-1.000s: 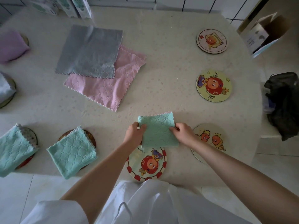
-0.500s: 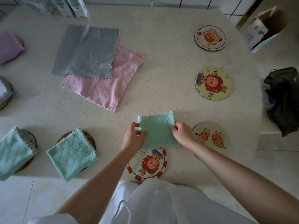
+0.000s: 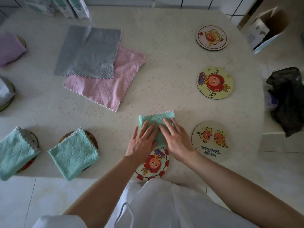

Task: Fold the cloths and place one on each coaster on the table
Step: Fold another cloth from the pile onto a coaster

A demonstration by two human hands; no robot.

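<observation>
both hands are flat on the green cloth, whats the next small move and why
Probably slide the folded green cloth toward the person until it sits centred on the red-rimmed coaster. The left hand and right hand press flat on it, and it looks fully folded. It overlaps only the coaster's far edge, and most of the coaster is bare.

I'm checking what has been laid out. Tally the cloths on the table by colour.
teal cloths: 3
grey cloths: 2 (the one at the left edge is paler and cut off by the frame)
pink cloth: 1
purple cloth: 1
Total: 7
</observation>
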